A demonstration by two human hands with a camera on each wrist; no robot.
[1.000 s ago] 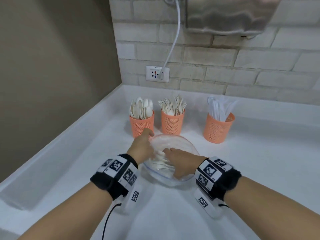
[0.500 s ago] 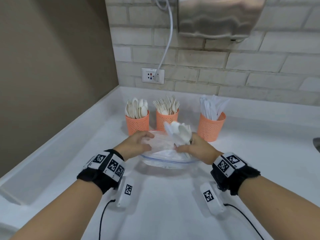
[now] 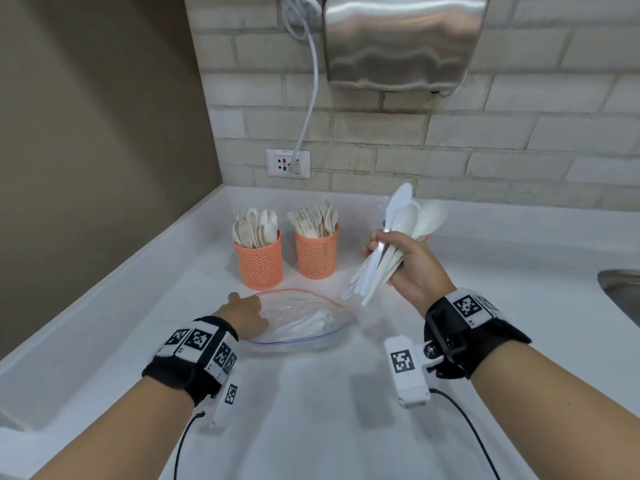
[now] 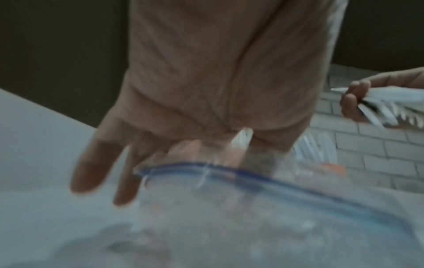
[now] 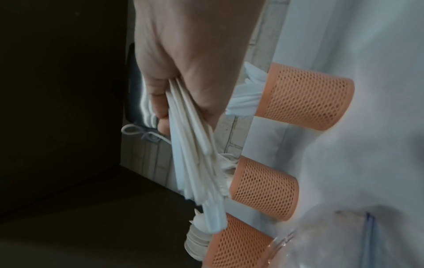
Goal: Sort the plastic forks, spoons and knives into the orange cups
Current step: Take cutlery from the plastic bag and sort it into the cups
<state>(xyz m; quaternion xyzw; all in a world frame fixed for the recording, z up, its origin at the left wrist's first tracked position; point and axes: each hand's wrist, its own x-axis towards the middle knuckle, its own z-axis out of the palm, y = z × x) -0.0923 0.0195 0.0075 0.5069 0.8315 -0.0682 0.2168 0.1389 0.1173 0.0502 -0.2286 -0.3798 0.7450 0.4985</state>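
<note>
My right hand [image 3: 398, 261] is raised above the counter and grips a bunch of white plastic cutlery [image 3: 401, 230], spoon bowls up and handles fanning down. The same bunch [image 5: 195, 154] shows in the right wrist view, held in my fist [image 5: 179, 72]. My left hand [image 3: 247, 315] rests on the left edge of a clear zip bag [image 3: 304, 320] lying on the counter with more white cutlery inside; its fingers [image 4: 91, 172] look straight. One orange cup [image 3: 258, 261] holds spoons and a second [image 3: 316, 254] holds forks. The third, holding knives [image 5: 305, 101], is hidden behind my right hand in the head view.
A steel sink rim [image 3: 620, 292] sits at the right edge of the white counter [image 3: 311, 410]. A metal hand dryer [image 3: 401, 39] hangs on the brick wall, its cord [image 3: 311, 81] running to a socket [image 3: 287, 163]. A brown wall closes the left side.
My right hand has pulled a bunch of cutlery out of the bag and lifted it up and to the right. The left hand stayed at the bag, which has sunk flatter.
</note>
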